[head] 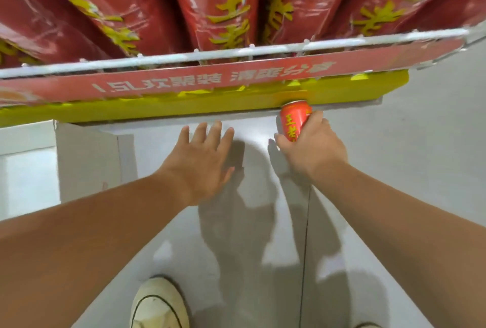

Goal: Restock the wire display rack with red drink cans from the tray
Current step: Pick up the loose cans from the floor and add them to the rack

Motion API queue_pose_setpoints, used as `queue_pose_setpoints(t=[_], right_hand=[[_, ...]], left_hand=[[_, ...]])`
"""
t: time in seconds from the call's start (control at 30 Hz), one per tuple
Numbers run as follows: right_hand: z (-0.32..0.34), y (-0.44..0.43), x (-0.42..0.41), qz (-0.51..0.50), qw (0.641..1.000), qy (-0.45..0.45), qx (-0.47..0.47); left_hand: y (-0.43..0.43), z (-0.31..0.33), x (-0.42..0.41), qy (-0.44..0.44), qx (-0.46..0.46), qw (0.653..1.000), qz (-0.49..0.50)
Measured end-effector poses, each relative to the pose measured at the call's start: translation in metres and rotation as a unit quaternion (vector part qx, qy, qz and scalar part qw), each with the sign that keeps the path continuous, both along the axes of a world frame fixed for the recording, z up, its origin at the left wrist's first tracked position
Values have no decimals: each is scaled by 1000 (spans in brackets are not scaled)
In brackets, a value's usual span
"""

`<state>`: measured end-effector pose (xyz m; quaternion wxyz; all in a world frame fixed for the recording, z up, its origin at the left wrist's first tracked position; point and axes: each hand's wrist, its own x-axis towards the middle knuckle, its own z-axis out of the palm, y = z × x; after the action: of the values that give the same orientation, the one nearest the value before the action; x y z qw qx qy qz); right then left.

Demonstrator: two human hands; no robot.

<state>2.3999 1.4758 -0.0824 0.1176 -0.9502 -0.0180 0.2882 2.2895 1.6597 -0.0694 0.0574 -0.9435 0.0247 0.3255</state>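
One can (294,122) at yellow ledge (184,108)

right hand (313,146) grips red can (294,121); left hand (202,159) spread.

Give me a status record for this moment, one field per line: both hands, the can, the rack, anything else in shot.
left hand: open, fingers spread, holds nothing, below the rack's front edge
right hand: holds the red can
red can: tilted, its top up against the yellow strip
yellow strip: runs along the rack's front, under a red banner
wire rack: white front rail, red wrapped packs behind it
shoe: pale, on the grey floor at the bottom edge
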Motion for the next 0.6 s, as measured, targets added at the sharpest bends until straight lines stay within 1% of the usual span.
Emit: queue_pose_setpoints(t=[0.1, 0.2, 0.27, 0.37, 0.43, 0.6], right_hand=[[-5, 8, 9, -74, 997, 11, 20], [7, 3, 8, -79, 996, 13, 44], [26, -2, 5, -72, 995, -4, 68], [71, -7, -2, -75, 991, -32, 107], [108, -11, -5, -75, 989, -43, 116], [212, -22, -11, -84, 986, -42, 141]], left_hand=[[2, -2, 5, -3, -2, 1000, -10], [4, 10, 9, -6, -3, 1000, -13], [4, 25, 10, -22, -4, 1000, -4], [2, 59, 9, -40, 11, 999, 3], [1, 88, 8, -50, 3, 999, 10], [-3, 180, 13, -129, -37, 991, 16]])
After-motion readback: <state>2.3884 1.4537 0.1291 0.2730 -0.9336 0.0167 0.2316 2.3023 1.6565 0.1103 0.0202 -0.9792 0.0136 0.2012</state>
